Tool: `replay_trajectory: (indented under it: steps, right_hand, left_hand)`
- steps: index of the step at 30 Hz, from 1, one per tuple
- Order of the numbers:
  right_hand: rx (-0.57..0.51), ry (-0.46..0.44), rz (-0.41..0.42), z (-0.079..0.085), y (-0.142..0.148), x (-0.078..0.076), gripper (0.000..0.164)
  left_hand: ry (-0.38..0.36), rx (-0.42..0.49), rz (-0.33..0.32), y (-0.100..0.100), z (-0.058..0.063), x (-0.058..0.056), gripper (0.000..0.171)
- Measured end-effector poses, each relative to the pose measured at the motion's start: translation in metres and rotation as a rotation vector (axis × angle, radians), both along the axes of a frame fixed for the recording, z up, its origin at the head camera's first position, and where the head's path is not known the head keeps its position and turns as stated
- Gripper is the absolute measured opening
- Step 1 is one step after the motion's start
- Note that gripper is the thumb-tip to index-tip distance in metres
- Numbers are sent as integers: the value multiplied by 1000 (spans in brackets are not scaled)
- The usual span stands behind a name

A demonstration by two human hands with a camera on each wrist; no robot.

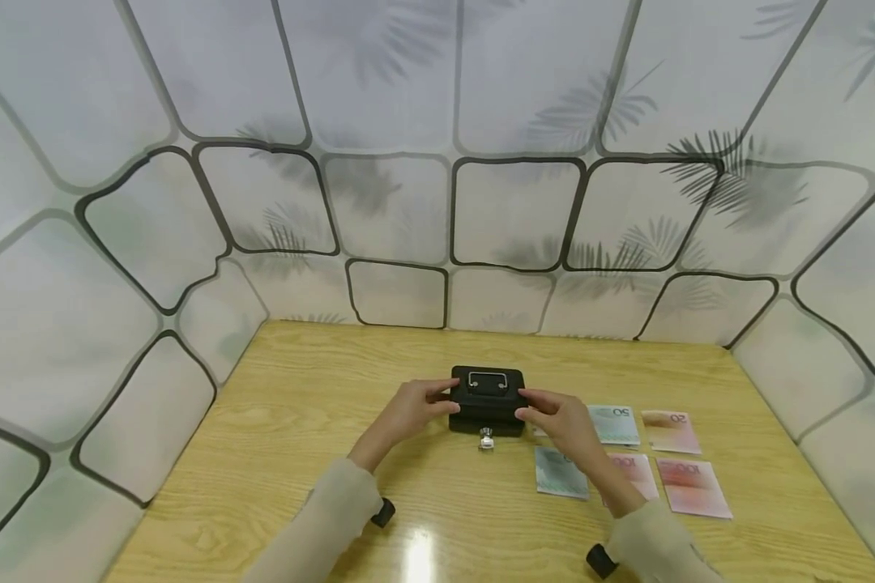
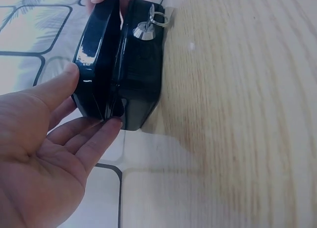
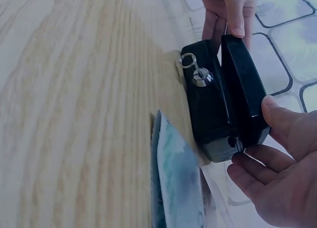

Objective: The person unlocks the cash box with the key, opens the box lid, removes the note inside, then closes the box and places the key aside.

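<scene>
A small black cash box sits on the table, its lid raised partway so that a dark gap shows along the front. On top of the lid is a folding metal handle. A silver lock with a key and ring sticks out of the front. My left hand holds the lid at its left end, thumb on the front edge and fingertips beneath. At the right end my right hand grips the lid in the same way. The inside of the box is hidden.
Several banknotes lie to the right of the box, among them a teal 50 note, a pink 20 note and a red 100 note. Another teal note lies near my right wrist. A patterned curtain surrounds the wooden table.
</scene>
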State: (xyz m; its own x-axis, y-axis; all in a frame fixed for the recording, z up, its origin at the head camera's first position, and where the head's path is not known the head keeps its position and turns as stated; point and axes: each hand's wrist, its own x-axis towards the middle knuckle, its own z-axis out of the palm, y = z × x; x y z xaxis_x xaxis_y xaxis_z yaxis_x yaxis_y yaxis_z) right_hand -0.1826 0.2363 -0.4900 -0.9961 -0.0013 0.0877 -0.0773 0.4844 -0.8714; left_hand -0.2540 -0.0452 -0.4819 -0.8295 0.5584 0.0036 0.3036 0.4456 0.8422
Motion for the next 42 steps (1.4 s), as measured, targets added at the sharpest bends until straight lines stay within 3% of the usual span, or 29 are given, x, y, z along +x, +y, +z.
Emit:
replay_trajectory:
  steps: [17,26,42]
  right_hand:
    - [3,43,-48,-11,-10,-5,47]
    - [49,21,-81,-8,-15,-4,45]
    - [42,50,-166,-5,-29,7,47]
  left_hand:
    - [20,12,16,1,-7,0,55]
    - [20,-57,35,3,-6,4,57]
    - [24,-72,39,3,-7,4,57]
